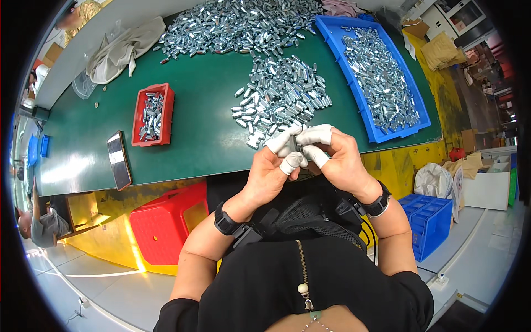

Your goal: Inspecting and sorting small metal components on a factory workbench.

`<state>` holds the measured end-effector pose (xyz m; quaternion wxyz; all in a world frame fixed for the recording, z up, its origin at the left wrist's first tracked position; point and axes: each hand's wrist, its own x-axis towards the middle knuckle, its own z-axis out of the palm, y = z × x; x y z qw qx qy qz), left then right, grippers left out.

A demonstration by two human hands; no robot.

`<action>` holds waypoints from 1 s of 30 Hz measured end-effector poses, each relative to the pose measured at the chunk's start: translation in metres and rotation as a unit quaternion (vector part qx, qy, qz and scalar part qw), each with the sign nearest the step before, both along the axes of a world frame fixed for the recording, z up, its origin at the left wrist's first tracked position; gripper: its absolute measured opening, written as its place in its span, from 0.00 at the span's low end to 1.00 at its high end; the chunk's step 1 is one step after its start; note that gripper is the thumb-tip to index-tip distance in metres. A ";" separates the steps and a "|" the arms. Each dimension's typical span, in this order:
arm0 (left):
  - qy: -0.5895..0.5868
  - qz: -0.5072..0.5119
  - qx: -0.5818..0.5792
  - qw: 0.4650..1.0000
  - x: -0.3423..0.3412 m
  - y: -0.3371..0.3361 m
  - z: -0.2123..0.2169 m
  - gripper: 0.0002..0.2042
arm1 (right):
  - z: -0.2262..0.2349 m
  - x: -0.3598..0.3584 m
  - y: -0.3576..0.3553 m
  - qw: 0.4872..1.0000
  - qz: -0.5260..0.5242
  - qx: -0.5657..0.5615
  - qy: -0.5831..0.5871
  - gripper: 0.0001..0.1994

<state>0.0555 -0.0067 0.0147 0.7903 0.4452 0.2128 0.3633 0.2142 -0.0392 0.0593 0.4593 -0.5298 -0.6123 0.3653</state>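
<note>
My left hand (268, 171) and my right hand (342, 160) meet over the table's near edge, with white coverings on several fingertips. Both are closed in a pinch around a small metal part (297, 146), mostly hidden by the fingers. Just beyond them, a loose pile of short silvery metal parts (285, 91) is spread over the green table (199, 110). A much larger heap of the same parts (238, 25) lies behind it. To the right, a blue tray (401, 133) holds many more. On the left, a small red bin (151, 143) contains some parts too.
A phone (119, 160) lies near the table's front left edge. Grey cloth (119, 61) is bunched at the far left. Below the table are a red stool (160, 229) and, at right, a blue crate (428, 227). Other people are partly visible at the left rim.
</note>
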 end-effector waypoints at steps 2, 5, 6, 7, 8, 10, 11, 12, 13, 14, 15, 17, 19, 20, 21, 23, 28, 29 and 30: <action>0.001 0.002 -0.002 1.000 -0.001 0.000 0.001 0.22 | 0.006 -0.005 -0.001 0.995 -0.038 -0.038 0.082 0.07; 0.003 0.004 -0.006 1.000 -0.001 -0.001 0.002 0.24 | 0.008 0.001 0.002 0.999 -0.010 0.021 -0.034 0.08; 0.005 0.007 -0.004 1.000 -0.002 -0.002 0.002 0.24 | 0.009 0.002 0.002 0.994 0.004 0.050 -0.092 0.08; 0.007 0.010 -0.002 1.000 -0.002 -0.003 0.001 0.24 | 0.009 0.001 0.002 0.994 0.004 0.050 -0.092 0.08; 0.009 0.014 0.000 1.000 -0.002 -0.004 0.001 0.24 | 0.009 0.000 0.002 0.995 -0.002 0.046 -0.093 0.08; 0.003 0.018 0.001 1.000 -0.002 -0.005 0.002 0.24 | 0.009 -0.002 0.001 0.995 -0.015 0.039 -0.093 0.07; -0.003 0.022 0.002 1.000 -0.003 -0.005 0.003 0.24 | 0.010 -0.003 0.001 0.995 -0.015 0.039 -0.093 0.07; -0.009 0.026 0.003 1.000 -0.003 -0.006 0.004 0.24 | 0.011 -0.003 0.001 0.995 -0.015 0.031 -0.092 0.07; -0.009 0.026 0.004 1.000 -0.003 -0.006 0.003 0.24 | 0.012 -0.004 0.001 0.996 -0.017 0.023 -0.090 0.06; -0.006 0.029 0.011 1.000 -0.003 -0.005 0.002 0.24 | 0.013 -0.004 0.001 0.996 -0.018 0.015 -0.088 0.06; -0.003 0.032 0.018 0.999 -0.004 -0.005 0.001 0.25 | 0.012 -0.004 0.001 0.996 -0.019 0.015 -0.089 0.06; 0.000 0.035 0.026 0.999 -0.004 -0.005 0.001 0.25 | 0.009 -0.004 0.004 0.996 -0.007 -0.002 -0.091 0.06; 0.016 0.036 0.035 0.999 -0.006 -0.007 0.000 0.25 | 0.008 -0.003 0.006 0.996 0.000 -0.011 -0.092 0.06; 0.024 0.037 0.040 0.998 -0.006 -0.008 0.000 0.25 | 0.009 -0.003 0.006 0.995 0.008 -0.015 -0.099 0.06; 0.024 0.037 0.040 0.998 -0.006 -0.008 0.000 0.25 | 0.010 -0.002 0.006 0.994 0.016 -0.019 -0.106 0.06; 0.021 0.043 0.034 0.998 -0.006 -0.008 0.001 0.25 | 0.010 -0.001 0.007 0.993 0.023 -0.023 -0.113 0.07; 0.028 0.032 0.039 0.998 -0.010 -0.007 0.002 0.24 | 0.004 0.002 0.007 0.991 0.045 -0.011 -0.124 0.09; 0.028 0.032 0.039 0.998 -0.009 -0.007 0.003 0.24 | 0.003 0.002 0.006 0.990 0.041 -0.040 -0.127 0.10; 0.028 0.037 0.064 0.997 -0.009 -0.007 0.004 0.24 | 0.002 0.002 0.006 0.988 0.036 -0.069 -0.130 0.10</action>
